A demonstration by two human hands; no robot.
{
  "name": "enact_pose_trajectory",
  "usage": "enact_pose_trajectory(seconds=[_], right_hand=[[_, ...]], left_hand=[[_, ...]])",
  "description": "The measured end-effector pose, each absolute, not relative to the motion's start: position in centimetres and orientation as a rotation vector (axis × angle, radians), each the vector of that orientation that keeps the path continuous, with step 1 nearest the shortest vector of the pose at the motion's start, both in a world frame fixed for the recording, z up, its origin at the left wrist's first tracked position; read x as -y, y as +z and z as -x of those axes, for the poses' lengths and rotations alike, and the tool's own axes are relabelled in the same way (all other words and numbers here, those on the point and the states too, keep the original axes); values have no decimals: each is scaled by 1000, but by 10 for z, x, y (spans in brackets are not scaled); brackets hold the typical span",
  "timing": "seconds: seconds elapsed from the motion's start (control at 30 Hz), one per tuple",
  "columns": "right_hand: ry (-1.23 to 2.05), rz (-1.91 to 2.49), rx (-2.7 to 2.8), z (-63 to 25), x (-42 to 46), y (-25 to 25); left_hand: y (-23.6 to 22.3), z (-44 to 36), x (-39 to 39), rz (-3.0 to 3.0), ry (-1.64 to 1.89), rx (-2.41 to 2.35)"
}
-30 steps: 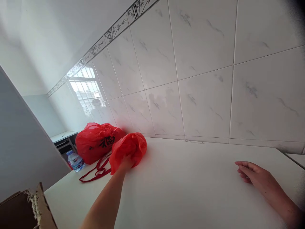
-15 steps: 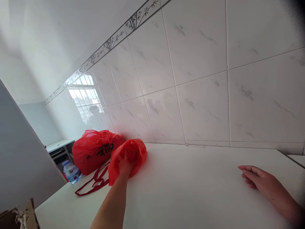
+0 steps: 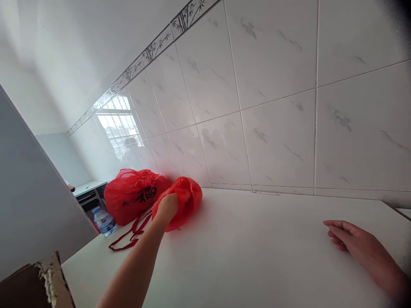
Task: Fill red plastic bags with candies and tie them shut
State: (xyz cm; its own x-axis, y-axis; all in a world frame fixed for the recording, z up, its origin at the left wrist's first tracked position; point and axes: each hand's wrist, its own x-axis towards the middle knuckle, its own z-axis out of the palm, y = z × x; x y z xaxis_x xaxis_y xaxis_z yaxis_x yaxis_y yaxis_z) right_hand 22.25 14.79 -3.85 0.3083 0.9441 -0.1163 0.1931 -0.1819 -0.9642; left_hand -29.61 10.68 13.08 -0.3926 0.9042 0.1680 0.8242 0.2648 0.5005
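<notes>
My left hand [image 3: 167, 208] is at the mouth of a crumpled red plastic bag [image 3: 192, 197]. Its fingers look closed on the bag's near-left side, though the fingertips are hidden by the plastic. What lies inside the bag cannot be made out. Off to the right, my right hand [image 3: 353, 237] rests by the white tabletop [image 3: 250, 252], loosely curved, index finger extended, with nothing in it. Behind the crumpled bag sits a fuller red plastic bag [image 3: 131, 196] with black characters on it. Dark red straps [image 3: 126, 244] lie beside my left forearm.
A clear water bottle with a blue cap [image 3: 104, 221] stands left of the fuller bag. At the lower left is a torn cardboard box [image 3: 48, 278]. White tiles [image 3: 276, 141] line the wall behind the table. A grey panel [image 3: 28, 184] rises on the left.
My left hand, earlier spread inside the crumpled bag, is now drawn back to its near-left side with fingers folded. That side of the bag has gathered up. My right hand stays nearly still.
</notes>
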Motion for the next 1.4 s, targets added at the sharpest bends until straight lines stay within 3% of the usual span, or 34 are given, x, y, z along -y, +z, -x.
enact_pose_trajectory(seconds=[0.2, 0.33, 0.47, 0.6, 0.77, 0.87, 1.0, 1.13, 1.4], right_hand=[[948, 1619, 1110, -220, -150, -36], [836, 1615, 1219, -204, -142, -25], [835, 1449, 1403, -169, -117, -12], [1099, 1225, 1497, -149, -87, -6], [1214, 1347, 1602, -168, -56, -2], [1224, 1412, 1637, -177, -46, 0], [1209, 1363, 1492, -177, -44, 2], [1081, 1233, 1128, -184, -50, 5], [778, 1074, 603, -239, -60, 18]], left_hand=[[160, 265, -69, -1845, 409, -2022], [158, 208, -67, -1864, 475, -1389], [125, 142, -81, -1755, 651, -1000], [90, 99, -88, -1975, 772, -1385], [72, 85, -78, -2138, 903, -1776], [67, 74, -60, -2316, 929, -1622], [54, 53, -32, -2247, 597, -1171], [42, 40, -17, -2193, 401, -1062], [25, 52, -43, -1813, 1057, -1268]])
